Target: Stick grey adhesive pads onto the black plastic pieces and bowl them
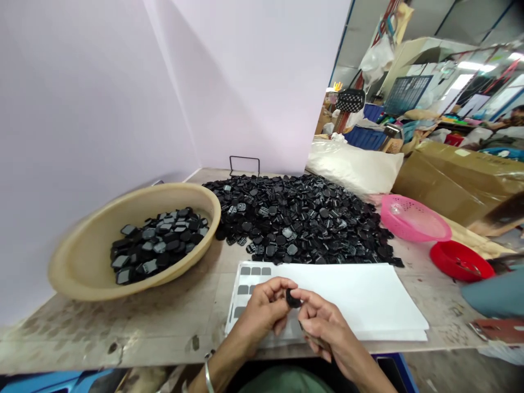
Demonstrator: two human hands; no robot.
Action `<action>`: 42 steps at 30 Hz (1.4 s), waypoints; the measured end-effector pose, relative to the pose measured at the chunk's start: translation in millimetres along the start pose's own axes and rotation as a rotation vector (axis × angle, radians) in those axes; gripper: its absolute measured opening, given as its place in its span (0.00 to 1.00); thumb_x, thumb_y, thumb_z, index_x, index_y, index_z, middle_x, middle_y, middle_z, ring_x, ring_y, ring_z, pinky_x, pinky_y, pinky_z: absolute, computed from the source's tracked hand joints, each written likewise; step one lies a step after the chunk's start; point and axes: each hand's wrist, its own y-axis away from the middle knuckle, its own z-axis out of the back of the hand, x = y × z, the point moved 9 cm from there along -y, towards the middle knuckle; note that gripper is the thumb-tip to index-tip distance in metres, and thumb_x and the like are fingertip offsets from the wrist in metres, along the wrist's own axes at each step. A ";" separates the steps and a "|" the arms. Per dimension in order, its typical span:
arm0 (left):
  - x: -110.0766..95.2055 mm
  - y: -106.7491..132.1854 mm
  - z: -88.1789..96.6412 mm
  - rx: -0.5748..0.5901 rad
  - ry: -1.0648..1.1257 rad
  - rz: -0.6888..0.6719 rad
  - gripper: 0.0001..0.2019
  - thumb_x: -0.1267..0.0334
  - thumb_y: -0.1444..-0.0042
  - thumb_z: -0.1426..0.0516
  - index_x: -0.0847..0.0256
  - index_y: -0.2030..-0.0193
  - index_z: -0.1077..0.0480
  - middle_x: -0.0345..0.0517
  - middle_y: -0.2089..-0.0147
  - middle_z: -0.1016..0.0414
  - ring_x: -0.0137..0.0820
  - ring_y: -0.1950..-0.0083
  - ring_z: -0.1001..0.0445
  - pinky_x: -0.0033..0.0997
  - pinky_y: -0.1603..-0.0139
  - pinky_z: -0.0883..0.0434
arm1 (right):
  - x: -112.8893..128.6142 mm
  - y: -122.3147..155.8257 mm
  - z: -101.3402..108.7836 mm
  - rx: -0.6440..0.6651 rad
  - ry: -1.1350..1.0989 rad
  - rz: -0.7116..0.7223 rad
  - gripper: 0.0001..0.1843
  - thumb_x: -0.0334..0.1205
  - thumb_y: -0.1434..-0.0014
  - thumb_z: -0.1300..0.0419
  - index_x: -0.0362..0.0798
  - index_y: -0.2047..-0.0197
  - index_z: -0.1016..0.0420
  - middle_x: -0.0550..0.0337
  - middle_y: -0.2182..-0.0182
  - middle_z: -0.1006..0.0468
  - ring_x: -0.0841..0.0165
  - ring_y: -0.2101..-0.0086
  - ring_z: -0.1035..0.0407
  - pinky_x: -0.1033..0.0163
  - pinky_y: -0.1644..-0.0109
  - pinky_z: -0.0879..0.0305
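In the head view, the left hand (264, 308) pinches the small black piece (292, 299) between thumb and fingers, just above the paper sheets (368, 300); the right hand (323, 322) has its forefinger against the piece, its other fingers curled, and whether they grip it I cannot tell. The table (196, 322) ends just nearer than the fingers; the sheets spread white to their right, and the heap of black pieces (295, 218) begins just beyond. Well to their left, across a strip of tabletop, stands the basin (82, 267); well to their right are the pink basket (426, 232) and red bowl (458, 273). The left hand covers some grey labels (256, 271), the forearms are cut off below, and anything beneath the right fingers is hard to make out. Fingertips hide the piece's ends, so its facing and long axis cannot be told.
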 end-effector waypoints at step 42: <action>18.8 1.8 -12.2 0.013 0.149 0.130 0.18 0.73 0.59 0.40 0.63 0.57 0.31 0.28 0.84 0.40 0.18 0.87 0.42 0.22 0.83 0.53 | 46.5 21.6 9.1 -0.266 0.909 0.582 0.14 0.34 0.33 0.53 0.52 0.50 0.29 0.57 0.64 0.27 0.66 0.64 0.31 0.62 0.61 0.36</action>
